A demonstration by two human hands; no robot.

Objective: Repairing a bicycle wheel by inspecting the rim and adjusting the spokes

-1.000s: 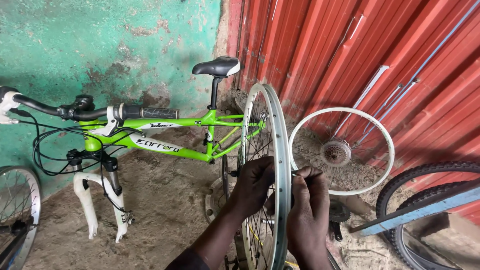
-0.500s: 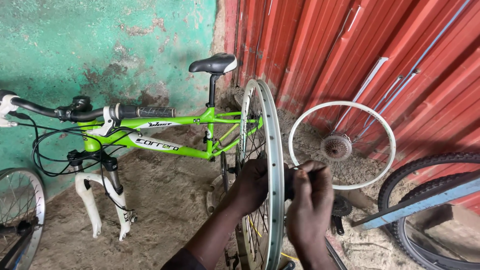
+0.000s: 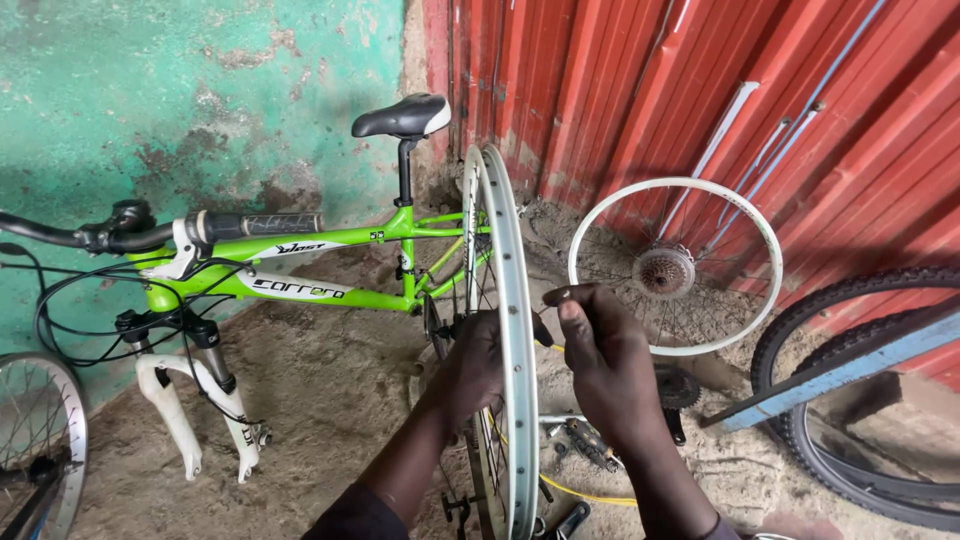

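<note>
A bare silver bicycle rim with spokes stands upright, edge-on to me, in the middle of the view. My left hand reaches around its left side and grips near the hub and spokes. On the right side of the rim, my right hand pinches a small slender tool or spoke part between thumb and fingers. What exactly the fingers pinch is too small to tell.
A green bicycle frame with black saddle and white fork leans on the teal wall. A white wheel with a gear cluster rests against the red corrugated wall. A tyre lies right, another wheel at far left. Pedals and parts lie on the dirt floor.
The view has shifted slightly. My right hand has risen a little along the rim's right side; my left hand stays at the hub.
</note>
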